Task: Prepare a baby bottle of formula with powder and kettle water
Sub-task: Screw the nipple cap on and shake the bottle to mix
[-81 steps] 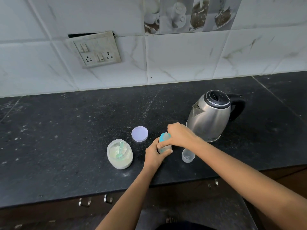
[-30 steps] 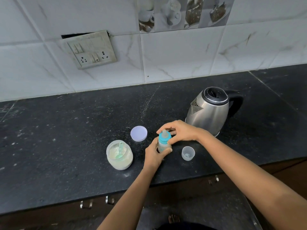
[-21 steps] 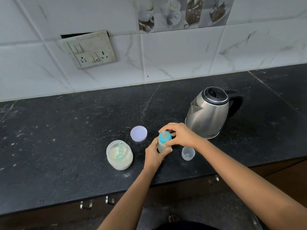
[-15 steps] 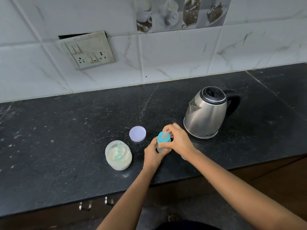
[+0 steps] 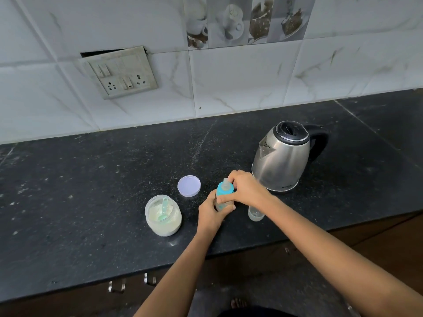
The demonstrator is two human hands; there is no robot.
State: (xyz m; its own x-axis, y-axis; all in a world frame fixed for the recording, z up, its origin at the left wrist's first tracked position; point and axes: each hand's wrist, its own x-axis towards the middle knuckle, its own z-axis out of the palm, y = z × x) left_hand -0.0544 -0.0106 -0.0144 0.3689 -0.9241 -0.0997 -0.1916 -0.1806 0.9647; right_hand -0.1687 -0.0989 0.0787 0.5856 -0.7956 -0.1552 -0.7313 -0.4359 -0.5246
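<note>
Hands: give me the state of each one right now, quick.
Left hand: closed around the baby bottle body.
Right hand: closed on the bottle's blue collar.

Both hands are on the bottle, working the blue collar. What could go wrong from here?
1. The open powder jar, scoop inside, stands close by the left hand; an elbow swing could tip it.
2. The clear bottle cap sits under the right hand's wrist and may be knocked over.
3. The bottle stands near the counter's front edge; a slip while twisting the blue collar could send it off.
</note>
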